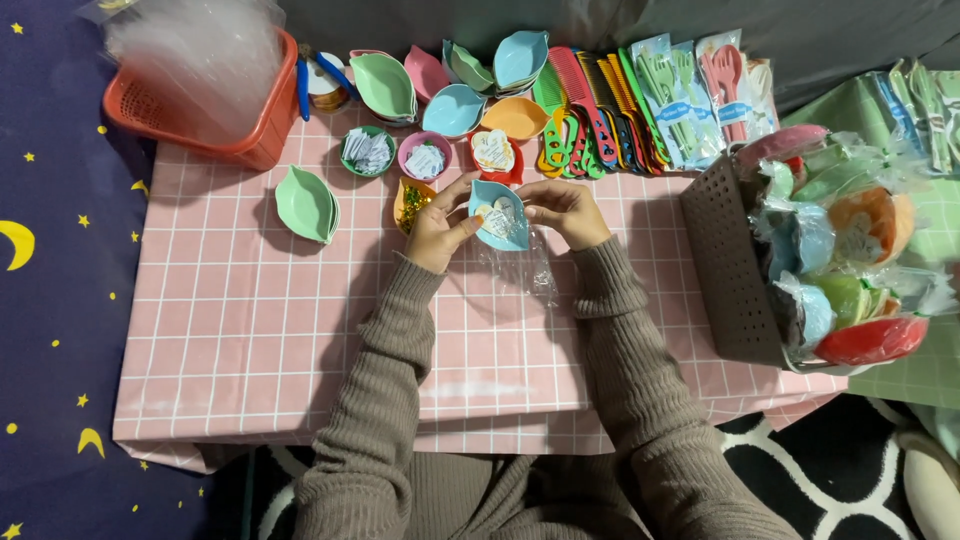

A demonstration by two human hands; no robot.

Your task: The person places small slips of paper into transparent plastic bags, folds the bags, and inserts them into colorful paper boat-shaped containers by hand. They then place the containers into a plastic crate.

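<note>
Two hands are seen in the head view, both closed on one light blue leaf-shaped plastic dish point(499, 214) held just above the pink checked tablecloth point(250, 330). The left hand point(440, 232) is curled around the dish's left edge, thumb laid on the rim. The right hand point(565, 210) is pinched on the dish's right edge, fingers bent inward. Small pale items are seen inside the dish; their kind cannot be told. A crumpled clear plastic bag point(520, 265) is noted directly below the dish, partly under the right wrist. Both forearms are covered by brown ribbed sleeves.

Just beyond the hands, three small round bowls are recorded: green point(366, 151), pink point(424, 157) and red point(493, 153), each filled with pale paper-like pieces. A small orange dish of gold bits point(411, 203) lies touching or just beside the left hand's fingers. A light green leaf-shaped dish point(307, 204) lies apart, to the left. Stacked leaf dishes in mixed colours point(455, 85) are lined along the far edge, beside a row of coloured plastic combs point(585, 115). An orange-red plastic basket point(255, 135) holding clear bags stands at far left. A grey-brown perforated basket point(725, 260) filled with wrapped dishes stands at right.
</note>
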